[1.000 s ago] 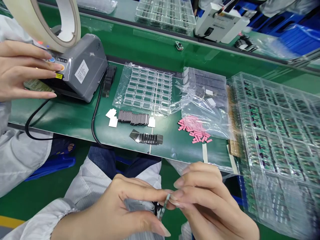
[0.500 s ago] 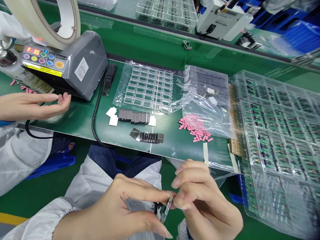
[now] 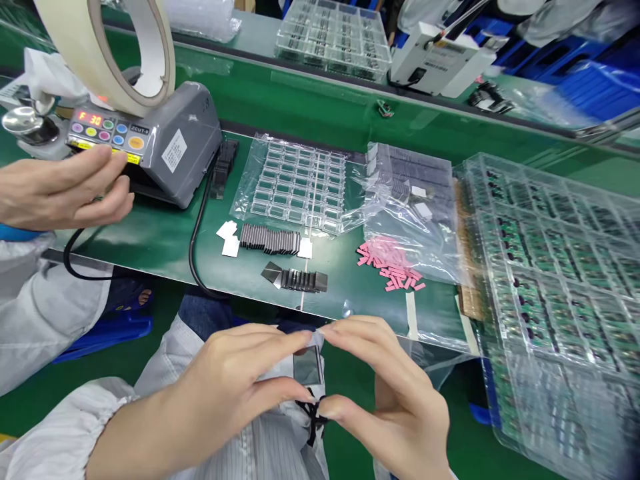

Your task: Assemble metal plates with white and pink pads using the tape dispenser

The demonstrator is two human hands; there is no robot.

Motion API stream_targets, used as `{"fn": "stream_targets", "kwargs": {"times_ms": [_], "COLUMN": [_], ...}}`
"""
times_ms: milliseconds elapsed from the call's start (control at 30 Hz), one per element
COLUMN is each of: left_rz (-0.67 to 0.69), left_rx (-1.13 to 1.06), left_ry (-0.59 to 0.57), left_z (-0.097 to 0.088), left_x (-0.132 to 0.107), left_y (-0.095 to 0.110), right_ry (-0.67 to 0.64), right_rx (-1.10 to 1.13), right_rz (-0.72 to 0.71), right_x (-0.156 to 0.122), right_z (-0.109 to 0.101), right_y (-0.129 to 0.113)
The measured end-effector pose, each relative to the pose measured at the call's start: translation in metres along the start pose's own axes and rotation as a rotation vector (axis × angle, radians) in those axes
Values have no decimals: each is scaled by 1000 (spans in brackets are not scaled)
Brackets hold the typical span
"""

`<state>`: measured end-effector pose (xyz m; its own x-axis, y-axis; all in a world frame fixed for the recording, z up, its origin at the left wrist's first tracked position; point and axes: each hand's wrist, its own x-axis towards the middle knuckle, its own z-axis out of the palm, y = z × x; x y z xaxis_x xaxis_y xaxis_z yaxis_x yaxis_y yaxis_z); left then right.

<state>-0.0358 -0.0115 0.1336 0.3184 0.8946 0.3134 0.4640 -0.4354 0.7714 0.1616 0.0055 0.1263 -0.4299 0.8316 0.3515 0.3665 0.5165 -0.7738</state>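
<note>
L hand (image 3: 220,377) & R hand (image 3: 393,393) are up in front of the white smock (image 3: 280,453), just below the bench edge. Between them is a small shiny grey rect. sheet (image 3: 307,365). Grip's closed: L & R fingertips (image 3: 300,335) come together on its top edge, pinching it, w/ the lower fingers close by, near a small black tangle (image 3: 313,419). Can't tell what that tangle is.

On the green ESD bench (image 3: 320,107), straight ahead: clear blister trays in a plastic bag (image 3: 295,190), a row of dark metal slivers (image 3: 270,239), another row (image 3: 303,281) w/ a flat grey piece at its end, white paper squares (image 3: 227,238), loose pink pieces (image 3: 390,267), and a bag of dark parts (image 3: 410,187).

Far right: big clear tray of green PCBs (image 3: 550,293). Far left: a co-worker's hand (image 3: 60,190) sits at the grey ZCUT tape dispenser (image 3: 185,143), fingers on the front edge by the keypad, red display reading F 30, tape roll (image 3: 105,53) on top. Black cable (image 3: 197,247) runs from the dispenser across the bench.
</note>
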Motion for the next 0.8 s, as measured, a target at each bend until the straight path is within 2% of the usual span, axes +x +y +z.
{"fn": "stream_targets", "kwargs": {"times_ms": [100, 233, 333, 400, 467, 500, 567, 633, 667, 800], "left_rz": [20, 142, 209, 191, 144, 128, 126, 147, 165, 273], "left_rx": [124, 237, 301, 345, 372, 382, 397, 422, 432, 503], "left_ry": [12, 41, 35, 24, 5, -8, -33, -60, -78, -196], "left_z": [3, 12, 19, 20, 16, 12, 7, 9, 13, 48], "left_x": [0, 5, 10, 16, 26, 34, 56, 86, 103, 164], "left_y": [-2, -9, -18, -27, -37, -42, -51, -60, -64, -82], "right_ry": [-101, -183, -206, -171, -86, 4, 259, 504, 580, 708], "right_rx": [-109, -236, -268, -208, -50, 75, 357, 582, 650, 775], "right_rz": [-58, -101, -101, -69, 32, 134, 372, 524, 543, 524], "right_x": [7, 16, 19, 22, 27, 32, 46, 66, 77, 119], "right_z": [-6, -13, -18, -21, -25, -26, -26, -23, -20, -11], "right_y": [-4, -4, 6, 20, 39, 50, 71, 90, 98, 132]}}
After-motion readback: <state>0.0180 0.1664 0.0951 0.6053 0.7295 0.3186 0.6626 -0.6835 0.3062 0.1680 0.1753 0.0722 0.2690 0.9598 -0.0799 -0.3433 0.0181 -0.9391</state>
